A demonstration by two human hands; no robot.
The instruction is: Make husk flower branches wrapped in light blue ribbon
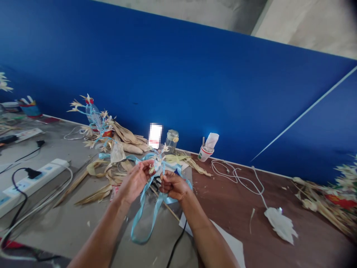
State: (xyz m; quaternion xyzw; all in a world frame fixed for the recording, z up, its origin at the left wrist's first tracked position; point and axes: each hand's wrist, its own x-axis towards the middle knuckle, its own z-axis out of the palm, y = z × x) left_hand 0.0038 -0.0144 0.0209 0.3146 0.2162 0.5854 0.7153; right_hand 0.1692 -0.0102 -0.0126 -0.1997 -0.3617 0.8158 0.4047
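Note:
My right hand (176,185) is closed, its thumb and fingers pinching the stem of a small spray of pale corn husk flowers (158,160). My left hand (136,181) is at the spray's left side, palm partly turned up, fingertips closed on one of its flowers. Light blue ribbon (142,208) hangs in a long loop below the hands, and more of it lies behind them. Beneath my right hand, dark handles and a thin stick (170,212) are partly hidden. A bottle with a red cap (93,115) stands behind a finished-looking branch of husk flowers (104,121) with blue stems.
Dried husks (125,136) lie along the blue partition (178,82). A glass jar (172,140) and a white cup (205,152) stand there too. A power strip (36,178) with cords is at left. White cable (240,175) and a white leaf-shaped piece (281,223) lie at right.

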